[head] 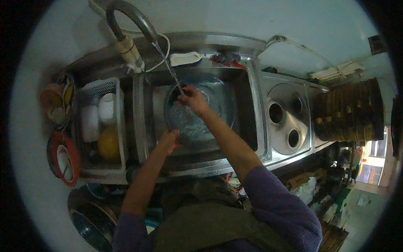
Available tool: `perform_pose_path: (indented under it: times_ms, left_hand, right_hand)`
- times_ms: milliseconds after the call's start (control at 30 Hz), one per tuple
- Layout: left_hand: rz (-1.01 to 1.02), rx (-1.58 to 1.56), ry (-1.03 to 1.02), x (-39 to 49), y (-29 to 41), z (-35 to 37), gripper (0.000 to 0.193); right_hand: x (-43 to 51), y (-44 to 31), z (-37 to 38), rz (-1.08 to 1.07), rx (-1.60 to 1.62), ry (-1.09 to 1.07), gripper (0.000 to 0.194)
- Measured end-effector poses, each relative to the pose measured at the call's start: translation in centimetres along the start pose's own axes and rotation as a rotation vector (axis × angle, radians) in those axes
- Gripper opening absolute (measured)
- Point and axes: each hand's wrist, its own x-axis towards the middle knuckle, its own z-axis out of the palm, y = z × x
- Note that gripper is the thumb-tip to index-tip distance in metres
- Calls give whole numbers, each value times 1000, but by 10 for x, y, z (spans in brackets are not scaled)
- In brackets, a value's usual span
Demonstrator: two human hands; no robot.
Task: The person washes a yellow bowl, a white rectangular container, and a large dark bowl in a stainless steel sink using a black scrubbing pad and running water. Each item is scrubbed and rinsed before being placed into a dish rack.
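Observation:
Water runs from a curved metal faucet [133, 15] into a large round basin [231, 104], which stands in a stainless steel sink [245, 126] and holds rippling water. My right hand [192, 100] is over the basin's upper left, where the stream falls, with its fingers curled around something small and dark that I cannot make out. At the basin's lower left rim is my left hand [170, 141], its fingers bent at the edge; the dim picture does not settle how firmly it grips.
Left of the sink stands a white plastic basket [122, 138] with white containers and a yellow item. A white brush [185, 59] and a dark scrubber [225, 59] lie on the back ledge. To the right are a steel top with round holes [286, 119] and stacked bamboo steamers [349, 110].

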Motion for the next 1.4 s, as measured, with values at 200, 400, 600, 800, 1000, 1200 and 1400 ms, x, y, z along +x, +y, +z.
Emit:
perform_pose_path:
  times_ms: [200, 400, 600, 800, 1000, 1200, 1400]
  left_hand:
    - [20, 75, 204, -24, -1, -5, 72]
    - [81, 99, 225, -24, -15, -31, 72]
    - [-2, -16, 140, -24, -21, -53, 52]
    - [-250, -413, 35, -19, -54, -15, 27]
    - [299, -21, 149, 7, -17, 20, 18]
    - [753, 599, 428, -43, 56, -15, 18]
    - [485, 815, 420, -71, 14, -19, 20]
  right_hand:
    - [-24, -53, -58, 170, -35, 152, 28]
    - [23, -88, -89, -186, 224, 232, 50]
    - [-51, -34, -119, -34, -1020, 350, 66]
    - [-161, -14, -99, 494, -428, 201, 47]
    - [-145, -14, -143, 291, 12, 401, 21]
    - [-75, 65, -107, 292, 332, 295, 32]
    - [-136, 44, -105, 395, 21, 197, 43]
